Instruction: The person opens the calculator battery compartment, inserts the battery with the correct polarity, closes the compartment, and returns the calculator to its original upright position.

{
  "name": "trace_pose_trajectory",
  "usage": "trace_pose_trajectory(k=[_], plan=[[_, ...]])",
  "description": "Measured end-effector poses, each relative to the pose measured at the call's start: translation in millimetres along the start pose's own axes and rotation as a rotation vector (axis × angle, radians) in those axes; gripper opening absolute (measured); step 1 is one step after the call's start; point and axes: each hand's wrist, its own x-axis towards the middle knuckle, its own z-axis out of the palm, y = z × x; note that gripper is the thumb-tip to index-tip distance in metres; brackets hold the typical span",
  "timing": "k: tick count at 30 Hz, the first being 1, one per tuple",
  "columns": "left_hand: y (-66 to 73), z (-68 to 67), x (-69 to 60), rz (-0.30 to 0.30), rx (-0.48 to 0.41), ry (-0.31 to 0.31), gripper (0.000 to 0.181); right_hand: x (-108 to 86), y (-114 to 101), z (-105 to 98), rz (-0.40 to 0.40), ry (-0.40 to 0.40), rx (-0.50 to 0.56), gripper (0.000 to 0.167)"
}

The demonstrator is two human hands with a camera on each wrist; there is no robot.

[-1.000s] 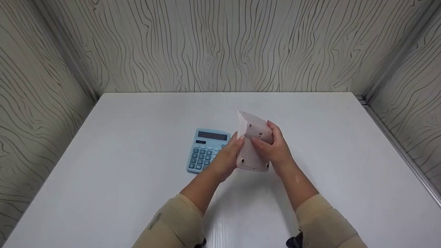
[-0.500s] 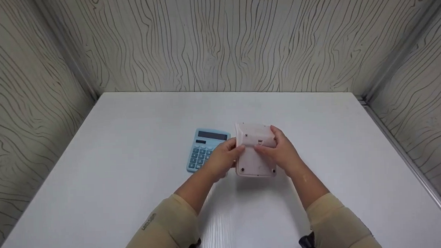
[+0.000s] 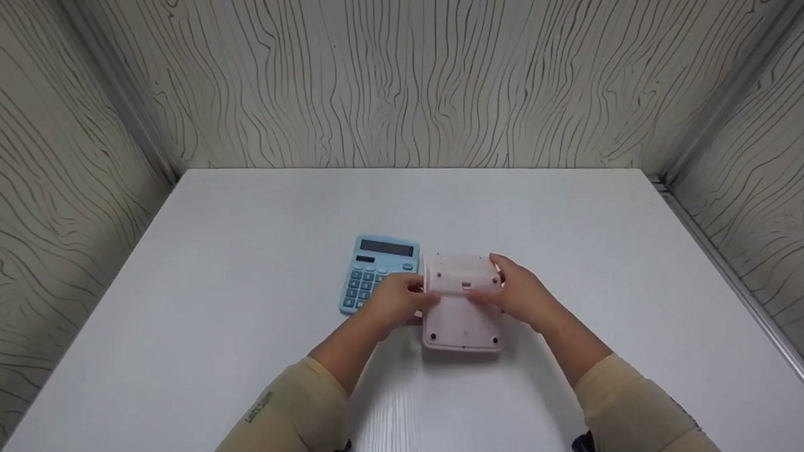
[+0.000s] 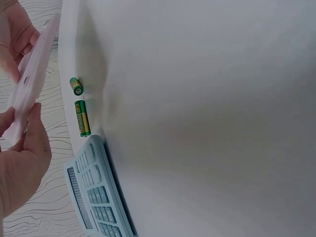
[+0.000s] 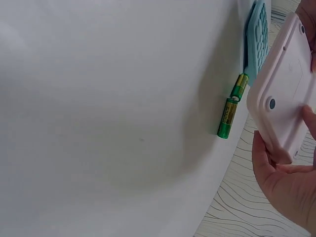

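Above the table, both hands hold a pale pink calculator (image 3: 462, 323) with its back toward the head camera. Small dark feet and a latch slot show on that back; its key side is hidden in the head view. My left hand (image 3: 389, 305) grips the left edge, thumb on the back. On the opposite edge, my right hand (image 3: 529, 294) grips it, its thumb near the slot. In the right wrist view, two green-and-gold batteries (image 5: 227, 118) lie on the table; the head view hides them.
A light blue calculator (image 3: 387, 248) lies face up on the white table (image 3: 243, 272), partly covered by my left hand. Wood-grain patterned panels (image 3: 397, 79) rise behind the table and at both sides.
The pink calculator has come down toward me and turned from a slant to nearly straight, its back now facing up more squarely. Both hands moved with it, keeping their grip.
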Motion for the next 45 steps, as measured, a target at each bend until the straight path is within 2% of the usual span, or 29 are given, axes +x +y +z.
trace_pose_trajectory(k=[8, 16, 21, 28, 36, 45], plan=[[-12.6, 0.0, -4.3, -0.044, 0.131, 0.009, 0.028, -4.5, 7.7, 11.1, 0.023, -0.039, -0.027, 0.094], [-17.5, 5.2, -8.1, -0.111, 0.284, 0.011, 0.022, -9.1, 16.9, 20.8, 0.025, -0.055, -0.037, 0.086], [-19.9, 9.4, -9.7, -0.148, 0.3, 0.002, 0.018, -11.8, 22.0, 24.6, 0.021, -0.061, -0.029, 0.08], [-23.1, 13.4, -10.0, -0.198, 0.323, -0.006, 0.016, -12.1, 27.0, 27.6, 0.078, -0.072, -0.063, 0.083], [-28.7, 11.8, -8.9, -0.195, 0.36, -0.015, 0.018, -12.0, 29.7, 31.1, 0.111, -0.094, -0.081, 0.083], [-32.6, 13.3, -7.1, -0.215, 0.339, -0.021, 0.018, -10.4, 31.2, 31.2, 0.115, -0.109, -0.132, 0.086]])
